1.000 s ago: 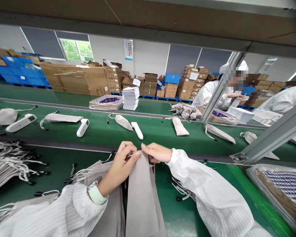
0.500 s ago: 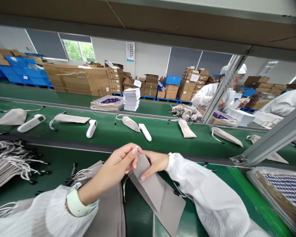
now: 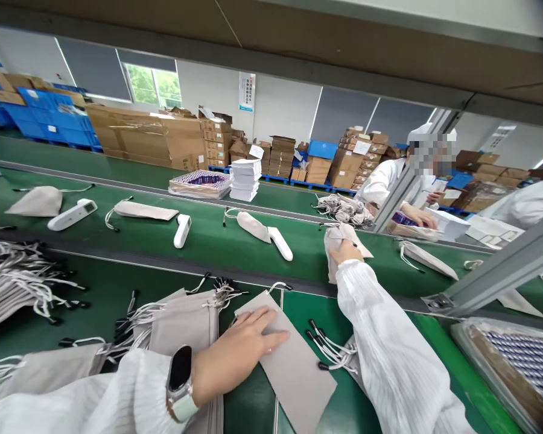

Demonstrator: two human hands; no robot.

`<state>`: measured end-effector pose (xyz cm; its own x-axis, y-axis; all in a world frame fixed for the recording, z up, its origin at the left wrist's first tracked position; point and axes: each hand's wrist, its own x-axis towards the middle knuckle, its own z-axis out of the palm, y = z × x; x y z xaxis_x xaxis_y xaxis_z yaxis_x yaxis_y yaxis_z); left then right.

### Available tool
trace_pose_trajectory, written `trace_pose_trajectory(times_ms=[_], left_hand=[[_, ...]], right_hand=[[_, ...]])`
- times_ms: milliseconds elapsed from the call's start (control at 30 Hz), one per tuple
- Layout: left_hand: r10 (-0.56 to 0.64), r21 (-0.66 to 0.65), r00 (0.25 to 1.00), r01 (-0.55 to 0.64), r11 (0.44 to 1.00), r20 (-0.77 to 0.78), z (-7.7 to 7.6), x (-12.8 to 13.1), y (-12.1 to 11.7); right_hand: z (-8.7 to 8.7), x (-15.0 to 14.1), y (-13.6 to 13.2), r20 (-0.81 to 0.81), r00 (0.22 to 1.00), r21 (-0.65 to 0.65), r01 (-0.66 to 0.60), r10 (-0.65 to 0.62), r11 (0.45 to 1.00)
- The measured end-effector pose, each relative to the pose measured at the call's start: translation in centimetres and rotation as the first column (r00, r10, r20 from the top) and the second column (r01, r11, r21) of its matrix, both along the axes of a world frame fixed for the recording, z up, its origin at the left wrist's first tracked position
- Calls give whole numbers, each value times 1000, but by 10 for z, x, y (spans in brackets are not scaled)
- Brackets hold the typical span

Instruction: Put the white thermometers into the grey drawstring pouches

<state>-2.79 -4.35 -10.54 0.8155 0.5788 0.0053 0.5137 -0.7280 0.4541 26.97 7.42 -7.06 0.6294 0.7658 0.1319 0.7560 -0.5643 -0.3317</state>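
My left hand (image 3: pixel 247 346) lies flat, fingers stretched, on a grey drawstring pouch (image 3: pixel 301 377) on the near green surface. Farther off, over the belt, my right hand (image 3: pixel 347 253) has its fingers closed on another grey drawstring pouch (image 3: pixel 333 265), partly hidden by the hand. Beside my left wrist is a stack of flat pouches (image 3: pixel 185 322) with white cords and black cord ends. More pouch cords (image 3: pixel 332 349) stick out beside my right sleeve. White handheld devices, one a thermometer-like device with a small screen (image 3: pixel 72 215), lie among pouches on the belt.
A bundle of pouches (image 3: pixel 18 283) lies at the left. A slanting metal post (image 3: pixel 502 259) rises at right, near a plastic-wrapped tray of patterned items (image 3: pixel 520 361). Across the line, a co-worker in white (image 3: pixel 384 181) handles white boxes. A shelf edge (image 3: pixel 271 72) spans overhead.
My hands have separated. The right has moved forward over the belt with a pouch; the left has come down flat onto the pouch below. The view has shifted slightly.
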Motion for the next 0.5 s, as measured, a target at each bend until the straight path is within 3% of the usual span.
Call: trace_pose_trajectory(times_ms=[67, 133, 233, 300, 400, 500], left_hand=[[-108, -32, 993, 109, 994, 43, 0, -2, 8], [-137, -37, 986, 141, 989, 90, 4, -2, 17], [75, 47, 985, -83, 995, 158, 10, -2, 28], [215, 100, 963, -233, 967, 161, 10, -2, 32], [248, 141, 964, -260, 955, 97, 4, -2, 34], [246, 149, 967, -254, 956, 72, 2, -2, 32]], right_hand=[[-10, -2, 1, 49, 999, 1, -1, 1, 1000], [-13, -12, 4, 129, 987, 55, -101, 93, 993], [-15, -37, 16, 118, 906, 161, -421, 406, 893], [-22, -54, 27, 17, 844, 204, -528, 537, 824], [-39, -66, 46, -133, 825, 230, -514, 550, 826], [-50, -59, 59, -277, 799, 303, -454, 533, 838]])
